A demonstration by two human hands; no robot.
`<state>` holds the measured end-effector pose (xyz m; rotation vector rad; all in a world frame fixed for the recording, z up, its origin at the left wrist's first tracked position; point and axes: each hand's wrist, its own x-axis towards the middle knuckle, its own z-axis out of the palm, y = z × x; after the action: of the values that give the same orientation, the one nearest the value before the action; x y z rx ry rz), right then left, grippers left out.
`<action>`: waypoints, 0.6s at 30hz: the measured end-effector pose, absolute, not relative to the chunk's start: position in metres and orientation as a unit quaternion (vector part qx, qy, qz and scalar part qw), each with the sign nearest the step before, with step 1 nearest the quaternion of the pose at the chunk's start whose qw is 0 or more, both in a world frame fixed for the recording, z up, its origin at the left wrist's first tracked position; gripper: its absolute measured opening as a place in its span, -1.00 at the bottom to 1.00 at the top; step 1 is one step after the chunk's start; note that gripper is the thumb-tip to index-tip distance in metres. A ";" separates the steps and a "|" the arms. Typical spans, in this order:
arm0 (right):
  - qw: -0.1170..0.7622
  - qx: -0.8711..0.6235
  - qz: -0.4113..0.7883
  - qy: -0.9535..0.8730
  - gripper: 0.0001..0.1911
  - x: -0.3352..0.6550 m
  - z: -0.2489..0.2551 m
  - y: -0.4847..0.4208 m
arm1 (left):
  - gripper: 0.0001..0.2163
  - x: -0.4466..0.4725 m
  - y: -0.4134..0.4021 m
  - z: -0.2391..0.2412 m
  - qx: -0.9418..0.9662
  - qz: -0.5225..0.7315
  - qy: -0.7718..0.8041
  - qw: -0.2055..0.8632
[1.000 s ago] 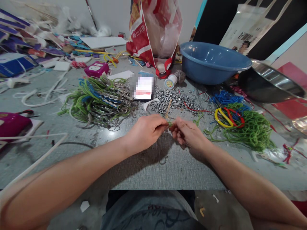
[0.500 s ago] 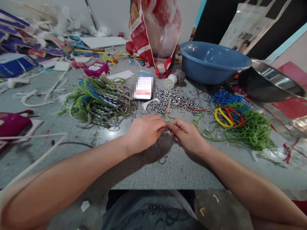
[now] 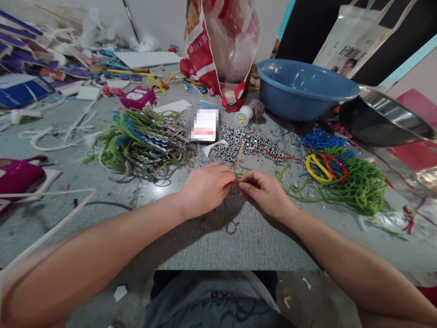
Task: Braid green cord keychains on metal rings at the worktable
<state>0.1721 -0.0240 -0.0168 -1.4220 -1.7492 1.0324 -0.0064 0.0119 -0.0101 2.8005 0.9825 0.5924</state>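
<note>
My left hand [image 3: 209,189] and my right hand [image 3: 268,192] meet fingertip to fingertip over the middle of the table, both pinched closed. A short stretch of green cord [image 3: 239,175] shows between them; the fingers hide most of it. Below the hands a thin grey cord ends in a small loop [image 3: 232,228]. Just beyond them lie many small metal nuts [image 3: 235,136] and a thin wooden stick [image 3: 241,154]. To the left is a heap of green, blue and grey cords strung with metal pieces [image 3: 143,143].
Right of my hands lie a tangle of green cord [image 3: 362,187] and scissors with yellow and red handles [image 3: 319,167]. A phone [image 3: 205,125], a white spool [image 3: 241,116], a red bag [image 3: 201,54], a blue basin [image 3: 303,93] and a steel bowl [image 3: 378,118] stand farther back.
My right fingers have shifted slightly, still pinched against the left. The grey loop below the hands shows more fully. Everything else on the table stays in place.
</note>
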 end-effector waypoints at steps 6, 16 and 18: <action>0.254 -0.545 0.219 -0.769 -0.91 0.176 -0.017 -0.019 | -0.83 -0.008 0.015 -0.008 0.920 0.099 0.378 0.038; 0.206 -0.525 0.088 -0.821 -0.89 0.178 -0.029 -0.014 | -0.85 -0.007 0.014 -0.009 0.922 0.046 0.386 -0.009; 0.197 -0.526 0.086 -0.823 -0.87 0.178 -0.029 -0.014 | -0.86 -0.007 0.014 -0.009 0.923 0.043 0.381 -0.019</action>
<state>0.1778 -0.0137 -0.0289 -1.4731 -2.3042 0.2399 -0.0071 0.0138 -0.0090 2.9365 1.2118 0.1377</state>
